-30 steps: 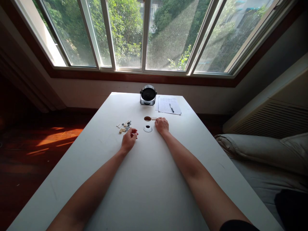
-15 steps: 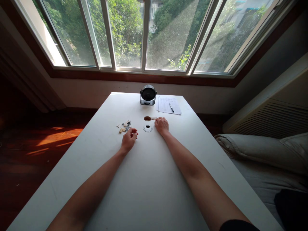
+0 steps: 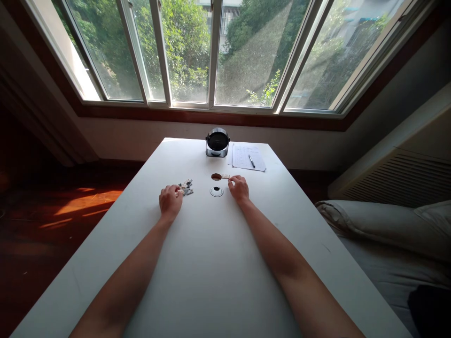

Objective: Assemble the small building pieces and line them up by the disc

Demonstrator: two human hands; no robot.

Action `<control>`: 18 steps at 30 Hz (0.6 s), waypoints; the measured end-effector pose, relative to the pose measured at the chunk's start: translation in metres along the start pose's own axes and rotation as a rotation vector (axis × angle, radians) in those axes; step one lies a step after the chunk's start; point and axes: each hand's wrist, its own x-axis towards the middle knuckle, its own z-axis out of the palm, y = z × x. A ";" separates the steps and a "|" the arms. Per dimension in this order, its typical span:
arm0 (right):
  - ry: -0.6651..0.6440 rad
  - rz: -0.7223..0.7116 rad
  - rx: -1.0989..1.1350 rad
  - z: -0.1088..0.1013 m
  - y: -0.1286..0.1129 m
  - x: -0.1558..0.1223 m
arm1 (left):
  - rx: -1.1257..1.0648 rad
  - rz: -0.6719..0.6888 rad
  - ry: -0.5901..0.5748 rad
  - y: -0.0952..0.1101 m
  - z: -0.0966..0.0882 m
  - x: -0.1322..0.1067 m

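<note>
Head view: left hand [image 3: 171, 202] curls over small grey-and-pale plastic pieces [image 3: 188, 187], right hand [image 3: 238, 188] reaches a pale studded strip [image 3: 226, 177] on the white bench [image 3: 218, 263]; any grasp I cannot tell. Pushed left, the strip could fall into the adjacent round brown hole [image 3: 216, 177].

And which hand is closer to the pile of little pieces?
Left. The left hand is at the left side of the pile; the right hand is off to its right, past the round hole.

Small pieces [image 3: 189, 187] loosely heaped, pale strip [image 3: 226, 176] apart
</note>
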 end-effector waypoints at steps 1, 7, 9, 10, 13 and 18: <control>-0.004 -0.010 0.008 -0.002 -0.003 -0.002 | 0.056 -0.026 -0.008 -0.005 -0.001 0.003; -0.051 -0.103 0.129 -0.008 -0.037 -0.012 | 0.230 -0.072 -0.047 -0.014 -0.001 0.004; -0.096 -0.129 0.176 -0.009 -0.050 -0.017 | 0.258 -0.037 -0.048 -0.012 -0.002 0.002; -0.120 -0.139 0.199 -0.009 -0.055 -0.019 | 0.269 -0.021 -0.052 -0.011 -0.003 0.000; -0.179 -0.177 0.286 -0.007 -0.067 -0.027 | 0.302 0.009 -0.073 -0.007 -0.005 -0.002; -0.245 -0.191 0.424 -0.005 -0.068 -0.042 | 0.365 0.020 -0.105 -0.005 -0.008 -0.004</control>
